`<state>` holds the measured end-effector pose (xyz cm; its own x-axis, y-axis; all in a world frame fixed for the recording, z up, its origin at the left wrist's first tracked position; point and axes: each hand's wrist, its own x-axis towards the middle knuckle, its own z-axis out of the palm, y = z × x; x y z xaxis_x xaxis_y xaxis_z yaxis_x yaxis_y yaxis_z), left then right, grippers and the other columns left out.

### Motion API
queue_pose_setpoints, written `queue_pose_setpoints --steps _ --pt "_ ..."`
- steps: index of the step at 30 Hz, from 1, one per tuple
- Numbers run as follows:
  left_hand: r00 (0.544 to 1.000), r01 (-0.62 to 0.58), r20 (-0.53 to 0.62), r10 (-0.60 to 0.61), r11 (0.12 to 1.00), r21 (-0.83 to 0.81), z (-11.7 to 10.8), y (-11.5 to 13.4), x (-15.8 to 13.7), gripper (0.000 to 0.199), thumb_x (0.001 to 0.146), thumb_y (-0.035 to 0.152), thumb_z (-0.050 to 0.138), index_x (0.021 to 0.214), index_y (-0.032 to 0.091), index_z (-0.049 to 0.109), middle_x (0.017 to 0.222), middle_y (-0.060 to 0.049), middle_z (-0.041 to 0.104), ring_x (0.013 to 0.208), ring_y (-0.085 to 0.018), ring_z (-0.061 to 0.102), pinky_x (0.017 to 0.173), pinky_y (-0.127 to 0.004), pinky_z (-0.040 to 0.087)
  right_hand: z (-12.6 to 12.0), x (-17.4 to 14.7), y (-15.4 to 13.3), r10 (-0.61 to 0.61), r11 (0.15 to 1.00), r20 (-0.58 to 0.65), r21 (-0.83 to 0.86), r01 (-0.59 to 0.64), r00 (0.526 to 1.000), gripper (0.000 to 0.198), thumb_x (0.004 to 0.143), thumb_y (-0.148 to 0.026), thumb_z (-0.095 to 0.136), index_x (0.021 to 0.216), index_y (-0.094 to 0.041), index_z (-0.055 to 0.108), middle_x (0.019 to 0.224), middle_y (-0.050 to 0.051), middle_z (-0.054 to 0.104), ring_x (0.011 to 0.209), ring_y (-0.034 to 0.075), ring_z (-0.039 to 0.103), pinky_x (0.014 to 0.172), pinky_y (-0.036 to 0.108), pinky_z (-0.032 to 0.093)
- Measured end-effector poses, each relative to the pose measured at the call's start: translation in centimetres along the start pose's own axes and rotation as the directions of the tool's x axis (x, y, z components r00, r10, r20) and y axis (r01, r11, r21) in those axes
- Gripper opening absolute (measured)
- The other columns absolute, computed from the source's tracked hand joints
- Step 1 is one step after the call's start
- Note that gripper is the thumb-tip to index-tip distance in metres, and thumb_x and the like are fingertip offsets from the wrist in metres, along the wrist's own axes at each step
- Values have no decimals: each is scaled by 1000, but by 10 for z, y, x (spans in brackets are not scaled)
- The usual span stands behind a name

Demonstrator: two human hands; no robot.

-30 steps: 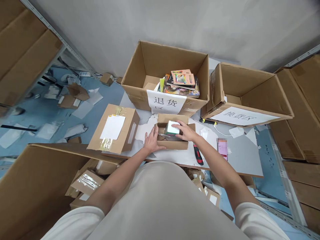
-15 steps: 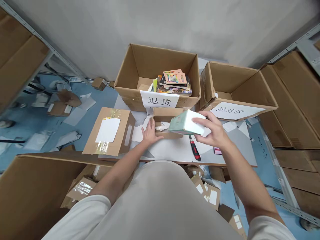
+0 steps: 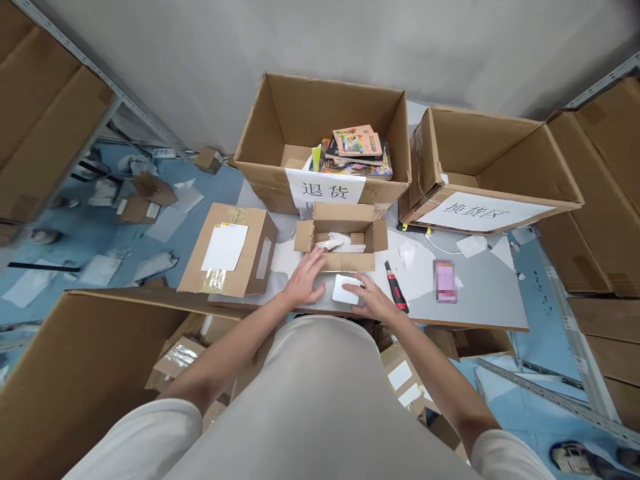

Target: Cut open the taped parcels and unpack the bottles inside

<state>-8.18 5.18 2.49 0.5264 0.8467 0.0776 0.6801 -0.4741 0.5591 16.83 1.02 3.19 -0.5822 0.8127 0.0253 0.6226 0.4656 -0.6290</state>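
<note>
Head view: the right hand (image 3: 371, 298) has its fingers closed around a small white-topped rectangular box (image 3: 344, 289), which sits near the front edge of the pale grey surface (image 3: 483, 290). Just beyond stands a small open brown cardboard box (image 3: 345, 262) with crumpled white paper (image 3: 340, 241) inside. The left hand (image 3: 303, 279), its fingers loosely spread, overlaps that box's near-left corner; contact is unclear. Right of the right hand lies a red-and-black utility knife (image 3: 397, 291).

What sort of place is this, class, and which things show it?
Probably a room for handling returned parcels: a sign reading 退货 ("returns") on a large carton, and an opened box with a cutter nearby.
</note>
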Motion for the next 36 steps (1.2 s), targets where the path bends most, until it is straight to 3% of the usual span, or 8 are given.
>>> queue_pose_setpoints --steps 3,7,17,23,26,29,33,36 --pt "994 -71 68 87 973 -218 17 15 -18 92 73 42 65 147 17 17 150 -15 28 139 -29 27 111 -45 31 4 1 3 0 998 12 60 0 1000 53 73 -22 67 124 -24 54 131 14 43 123 27 44 97 44 44" --pt "993 110 86 -85 934 -341 40 23 -14 99 63 47 76 143 17 26 142 -17 41 131 -32 40 106 -47 37 -9 1 -2 42 992 82 114 -51 996 68 74 -35 70 135 -25 42 138 15 38 126 28 43 99 45 44" --pt "991 137 54 -126 925 -355 44 35 -2 76 56 47 80 118 16 48 115 -13 58 108 -30 57 91 -43 47 -17 5 -28 223 968 27 -126 -218 974 57 70 -24 68 122 -15 46 119 14 54 109 29 52 85 44 52" --pt "989 139 12 -146 916 -376 44 32 1 73 54 37 80 117 17 49 112 -12 58 106 -29 58 90 -42 48 -4 -16 -37 -136 969 -157 -228 98 978 21 84 -9 48 101 -18 56 114 12 62 113 23 54 102 47 40" --pt "991 127 5 -136 913 -387 43 27 1 71 57 31 78 119 16 48 113 -12 58 106 -28 58 90 -42 48 6 -36 -36 -303 929 -110 -253 268 947 15 86 -17 50 97 -17 60 113 12 64 117 23 54 102 45 40" --pt "995 91 4 -97 919 -385 43 25 0 69 59 28 76 121 17 46 115 -12 57 109 -28 57 92 -42 47 10 -44 -34 -294 930 -25 -237 280 956 21 88 -23 49 103 -16 62 116 12 64 119 25 53 100 45 42" --pt "998 57 28 -50 932 -358 44 27 1 69 60 30 75 121 18 46 117 -12 57 111 -28 56 93 -42 47 -4 -24 -37 -124 939 -8 -323 115 992 33 90 -14 41 119 -18 57 124 12 60 118 22 52 94 40 43" --pt "998 58 36 -49 944 -325 44 30 2 70 60 28 74 123 16 45 117 -14 57 111 -29 56 93 -42 48 -23 -3 -40 -147 886 159 -418 202 976 30 90 -11 41 113 -19 60 120 12 61 118 23 50 98 45 35"
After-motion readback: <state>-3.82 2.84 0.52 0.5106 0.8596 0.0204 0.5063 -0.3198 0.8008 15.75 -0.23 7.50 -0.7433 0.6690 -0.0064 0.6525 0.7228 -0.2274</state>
